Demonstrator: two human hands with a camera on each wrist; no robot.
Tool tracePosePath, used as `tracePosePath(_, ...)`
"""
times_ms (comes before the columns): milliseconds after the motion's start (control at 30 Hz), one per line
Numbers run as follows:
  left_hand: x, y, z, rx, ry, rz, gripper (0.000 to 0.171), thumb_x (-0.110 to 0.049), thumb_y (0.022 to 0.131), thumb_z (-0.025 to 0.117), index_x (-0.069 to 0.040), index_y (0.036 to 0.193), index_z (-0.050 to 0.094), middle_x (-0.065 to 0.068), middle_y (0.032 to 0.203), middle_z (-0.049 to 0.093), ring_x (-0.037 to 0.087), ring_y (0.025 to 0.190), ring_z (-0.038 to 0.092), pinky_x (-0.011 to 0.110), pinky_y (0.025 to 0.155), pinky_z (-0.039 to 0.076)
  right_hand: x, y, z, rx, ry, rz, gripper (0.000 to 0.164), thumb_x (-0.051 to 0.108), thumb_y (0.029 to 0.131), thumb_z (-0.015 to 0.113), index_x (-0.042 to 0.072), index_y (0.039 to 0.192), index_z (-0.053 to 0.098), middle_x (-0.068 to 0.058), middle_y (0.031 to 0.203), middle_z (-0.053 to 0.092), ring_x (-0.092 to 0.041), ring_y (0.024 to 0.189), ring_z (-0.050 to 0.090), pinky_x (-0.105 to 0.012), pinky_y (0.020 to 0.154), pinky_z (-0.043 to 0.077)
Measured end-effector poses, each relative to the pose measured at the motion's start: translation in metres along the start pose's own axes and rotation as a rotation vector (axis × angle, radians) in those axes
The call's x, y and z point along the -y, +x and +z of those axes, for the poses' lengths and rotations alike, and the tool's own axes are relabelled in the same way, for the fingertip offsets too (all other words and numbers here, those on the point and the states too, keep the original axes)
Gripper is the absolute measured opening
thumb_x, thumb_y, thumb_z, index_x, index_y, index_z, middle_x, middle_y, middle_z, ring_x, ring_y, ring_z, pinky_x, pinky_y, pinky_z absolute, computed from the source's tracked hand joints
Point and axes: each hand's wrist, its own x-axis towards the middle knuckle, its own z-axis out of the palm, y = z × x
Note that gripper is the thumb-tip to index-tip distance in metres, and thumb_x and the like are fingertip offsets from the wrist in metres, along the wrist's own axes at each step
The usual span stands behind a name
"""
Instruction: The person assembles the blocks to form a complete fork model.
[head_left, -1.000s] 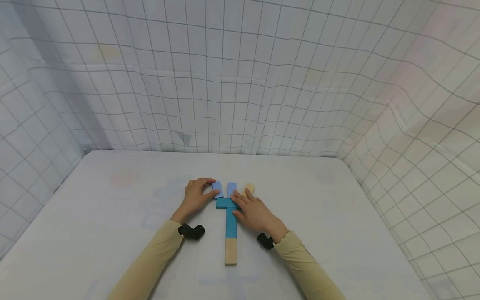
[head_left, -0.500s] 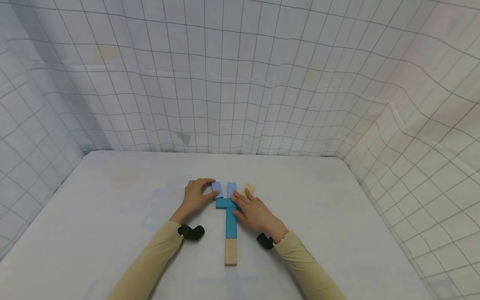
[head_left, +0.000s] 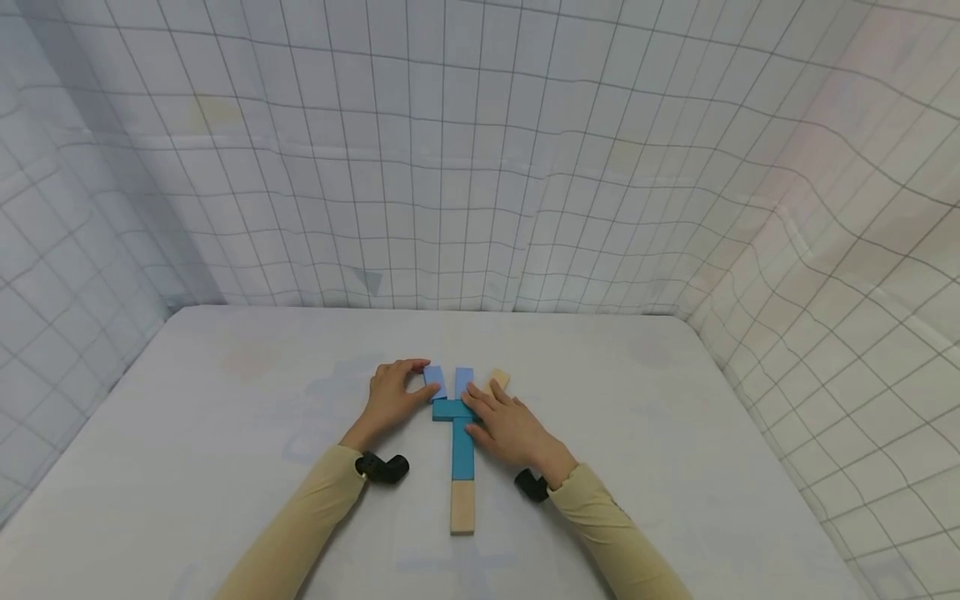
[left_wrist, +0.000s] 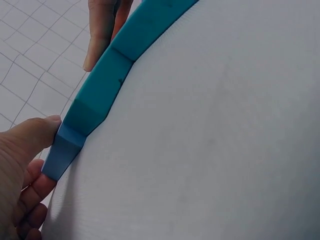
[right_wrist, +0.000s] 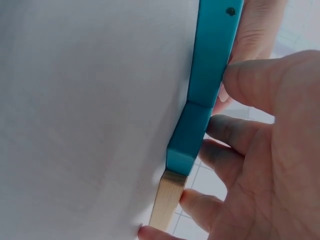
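Note:
Flat wooden blocks lie on the table in a branching figure. My left hand [head_left: 388, 396] holds a light blue block [head_left: 434, 382] at the upper left, thumb and fingertips at its edges; it sits at the left end of a teal crosspiece block [head_left: 448, 409]. A second light blue block [head_left: 464, 382] stands out from the crosspiece's middle. My right hand [head_left: 513, 425] rests with spread fingers over the crosspiece's right end, touching a slanted natural wood block [head_left: 499, 379]. Its thumb reaches a long teal block [head_left: 462, 450], which meets another natural wood block [head_left: 462, 508] at the near end.
The white table [head_left: 225, 467] spreads on both sides of the figure. Behind it hangs a white cloth [head_left: 480, 167] with a dark grid, which also runs along both sides. A black wrist camera [head_left: 384, 468] sits at the left cuff.

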Motion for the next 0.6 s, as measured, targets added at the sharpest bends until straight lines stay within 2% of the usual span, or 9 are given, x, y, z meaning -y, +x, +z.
tracePosePath(333, -0.0019, -0.0026, -0.0005, -0.005, 0.022, -0.001, 0.051, -0.029, 0.086, 0.071, -0.002, 0.127, 0.057, 0.016, 0.116, 0.060, 0.040, 0.114, 0.040, 0.056, 0.093, 0.028, 0.0019, -0.0004, 0.0011, 0.000, -0.031, 0.007, 0.054, 0.038, 0.101, 0.044, 0.012, 0.148, 0.034, -0.005, 0.153, 0.027, -0.035, 0.139, 0.019, -0.057, 0.101, 0.031)
tracePosePath(600, -0.0034, -0.0026, -0.0037, 0.029, 0.022, -0.014, 0.054, -0.031, 0.090, 0.066, 0.000, 0.131, 0.052, 0.021, 0.126, 0.053, 0.042, 0.118, 0.038, 0.057, 0.096, 0.027, 0.0020, 0.0020, 0.0013, -0.024, -0.070, 0.000, 0.053, 0.037, 0.101, 0.046, 0.011, 0.147, 0.037, -0.006, 0.151, 0.031, -0.032, 0.138, 0.022, -0.057, 0.103, 0.029)
